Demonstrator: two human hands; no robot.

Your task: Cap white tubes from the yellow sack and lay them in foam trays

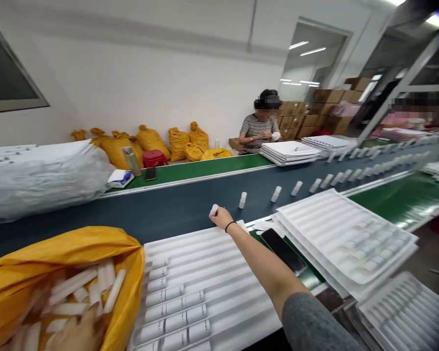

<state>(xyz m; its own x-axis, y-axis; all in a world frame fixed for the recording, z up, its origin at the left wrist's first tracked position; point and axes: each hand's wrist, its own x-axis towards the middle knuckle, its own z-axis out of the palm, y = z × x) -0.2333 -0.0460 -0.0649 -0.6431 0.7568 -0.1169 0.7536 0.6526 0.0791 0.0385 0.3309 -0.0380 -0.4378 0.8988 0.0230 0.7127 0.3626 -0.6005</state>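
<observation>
**Right hand pinching a white cylinder beyond the ridged tray, left hand dipping into a sack**

From where I'm standing, the right arm is stretching across the right side of the ridged white tray (237,280), and the right hand (222,219) is hovering just past its far edge, over the dark belt (183,195). The wrist is wearing a thin black band (230,226).

The small white cylinder (213,210) is sitting beyond the tray's far edge, its long axis leaning, the upper end tipping a little to the right. Whether its lower end is touching the belt, I can't tell. The right thumb and fingers are closing around its near side in a pinch.

The left hand (76,331) is reaching down into the yellow sack (64,246), left of the tray, back of the hand up. Its fingers are pointing away among loose white tubes (115,291) and appear to be touching them; blur is hiding whether they're gripping one.

Labelled white cylinders (176,320) are lying in the tray's left-hand grooves. Beyond the tray to the right, more cylinders (276,194) are standing in a line along the belt. A black phone (283,249) is lying just right of the tray.
</observation>
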